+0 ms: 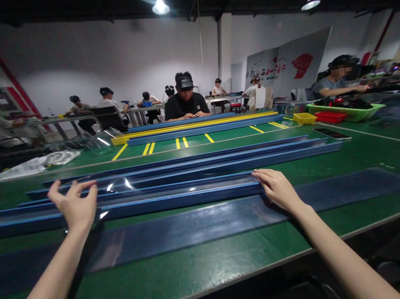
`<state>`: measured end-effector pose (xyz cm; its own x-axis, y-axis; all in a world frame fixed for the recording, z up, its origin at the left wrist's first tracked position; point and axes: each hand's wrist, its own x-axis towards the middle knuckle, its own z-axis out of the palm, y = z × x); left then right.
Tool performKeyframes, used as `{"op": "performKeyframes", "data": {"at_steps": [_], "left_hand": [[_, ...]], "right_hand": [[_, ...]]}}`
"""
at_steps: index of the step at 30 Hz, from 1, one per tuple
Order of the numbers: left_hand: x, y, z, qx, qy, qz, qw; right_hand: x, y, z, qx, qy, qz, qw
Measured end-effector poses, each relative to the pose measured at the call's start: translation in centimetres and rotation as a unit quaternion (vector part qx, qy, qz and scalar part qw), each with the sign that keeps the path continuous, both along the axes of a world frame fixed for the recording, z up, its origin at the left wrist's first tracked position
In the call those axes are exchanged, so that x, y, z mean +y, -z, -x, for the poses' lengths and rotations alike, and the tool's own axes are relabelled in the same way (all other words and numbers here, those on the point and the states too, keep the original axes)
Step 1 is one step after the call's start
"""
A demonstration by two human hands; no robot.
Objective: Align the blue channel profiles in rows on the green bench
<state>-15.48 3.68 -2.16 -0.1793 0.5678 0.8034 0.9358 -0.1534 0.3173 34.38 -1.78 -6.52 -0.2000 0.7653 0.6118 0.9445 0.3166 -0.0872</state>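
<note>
A long blue channel (178, 201) lies across the green table, with a clear plastic strip along it. My right hand (277, 188) is closed around the channel's right end. Over the left part of the channel is my left hand (77, 203), its fingers spread and curved, with a bit of clear film close to its fingers and palm. Whether it holds the film cannot be made out. Nearer to me lies a flat, dark blue strip (198, 226) with a glossy surface. Beyond the channel, more blue profiles (204, 171) lie side by side.
Farther back on the green table (206, 272) are yellow (199, 125) and blue profiles. Yellow (304, 118), red (330, 116) and green (367, 112) trays and a phone (332, 134) stand or lie at the right. Clear bags (38, 163) lie at the left. Several people sit beyond.
</note>
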Motion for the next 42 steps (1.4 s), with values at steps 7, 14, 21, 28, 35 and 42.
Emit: {"op": "performKeyframes", "data": {"at_steps": [7, 14, 21, 28, 35, 42], "left_hand": [[-2.2, -0.7, -1.2, 0.087, -0.008, -0.026, 0.996], [-3.6, 0.6, -2.3, 0.035, -0.084, 0.002, 0.996], [-3.0, -0.5, -6.3, 0.137, 0.010, 0.048, 0.989], [-1.9, 0.5, -12.9, 0.195, 0.147, 0.131, 0.961], [-2.0, 0.8, -18.9, 0.249, 0.262, 0.164, 0.918], [-1.7, 1.8, -22.9, 0.273, 0.275, 0.207, 0.898]], "right_hand": [[-0.1, -0.1, 0.1, 0.003, -0.001, -0.009, 1.000], [-0.2, -0.5, 0.4, -0.032, 0.004, 0.004, 0.999], [0.0, -0.9, 1.2, -0.068, -0.023, 0.032, 0.997], [0.6, -1.0, 2.4, -0.093, -0.042, 0.056, 0.993], [1.0, -1.3, 4.9, -0.095, -0.061, 0.074, 0.991], [1.4, -1.2, 7.7, -0.088, -0.088, 0.073, 0.990]]}}
